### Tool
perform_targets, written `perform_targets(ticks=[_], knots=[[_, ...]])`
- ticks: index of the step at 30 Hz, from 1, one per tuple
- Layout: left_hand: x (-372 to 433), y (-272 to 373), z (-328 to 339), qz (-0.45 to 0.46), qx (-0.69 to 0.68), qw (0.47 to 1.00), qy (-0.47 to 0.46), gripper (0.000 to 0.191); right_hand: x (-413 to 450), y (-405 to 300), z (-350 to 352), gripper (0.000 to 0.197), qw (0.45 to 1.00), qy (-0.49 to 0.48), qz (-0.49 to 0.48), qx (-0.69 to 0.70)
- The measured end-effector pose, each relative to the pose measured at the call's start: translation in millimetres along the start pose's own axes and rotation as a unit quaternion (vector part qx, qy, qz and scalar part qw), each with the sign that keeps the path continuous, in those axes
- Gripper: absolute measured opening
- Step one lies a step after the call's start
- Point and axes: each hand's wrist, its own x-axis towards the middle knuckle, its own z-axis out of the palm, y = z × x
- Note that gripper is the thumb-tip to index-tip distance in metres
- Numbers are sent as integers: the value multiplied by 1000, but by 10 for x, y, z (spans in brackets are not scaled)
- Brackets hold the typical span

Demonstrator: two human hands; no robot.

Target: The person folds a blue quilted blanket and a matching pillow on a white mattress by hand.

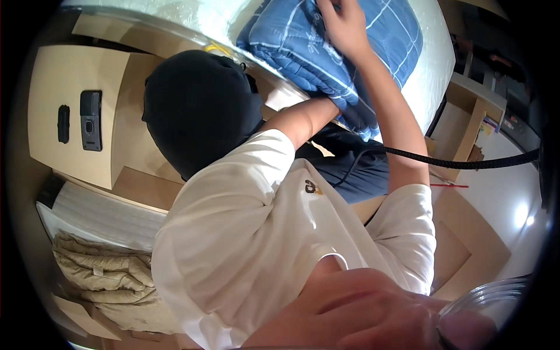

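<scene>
A folded blue quilt (pixel 302 39) with white lines and lettering lies on a pale bed or mattress (pixel 431 83) with a glossy, plastic-like surface. My right hand (pixel 348 28) rests on top of the quilt, its fingertips partly cut off by the picture's upper edge. From the left, my left forearm reaches to the quilt's lower folds, where the cloth hides most of my left hand; its grip cannot be seen. Beside that forearm bulges a large rounded shape in dark cloth (pixel 201 113), whose kind is unclear.
A black braided cable (pixel 463 162) crosses from the right towards my body. Two dark devices (pixel 91 120) lie on a light wooden cabinet (pixel 48 100) at left. Below it, a crumpled beige quilt (pixel 105 280) lies by a white padded surface (pixel 109 214). Wooden shelving (pixel 470 127) stands at right.
</scene>
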Motion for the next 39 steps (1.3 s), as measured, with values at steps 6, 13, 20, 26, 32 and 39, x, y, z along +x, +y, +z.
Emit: perform_targets(ticks=[6, 13, 20, 26, 32, 39], knots=[[-355, 159, 40, -5, -166, 986, 34, 63, -1419, 937, -749, 60, 934, -28, -255, -247], [-1124, 632, -831, 153, 210, 918, -300, 55, -1823, 1366, -444, 65, 929, 35, -194, -312], [-441, 41, -2248, 172, 21, 956, -237, 24, -1946, 1597, -458, 62, 943, 129, -237, -193], [306, -984, -2309, 35, 284, 956, -71, 57, -2031, 2176, -1018, 58, 918, 228, -135, -295], [401, -1899, -2040, 79, 435, 893, -90, 69, -2169, 4350, -1914, 74, 787, 403, 405, -232], [574, -2341, -2100, -441, -344, 823, -97, 96, -1782, 3428, -1701, 98, 878, 345, 314, 110]])
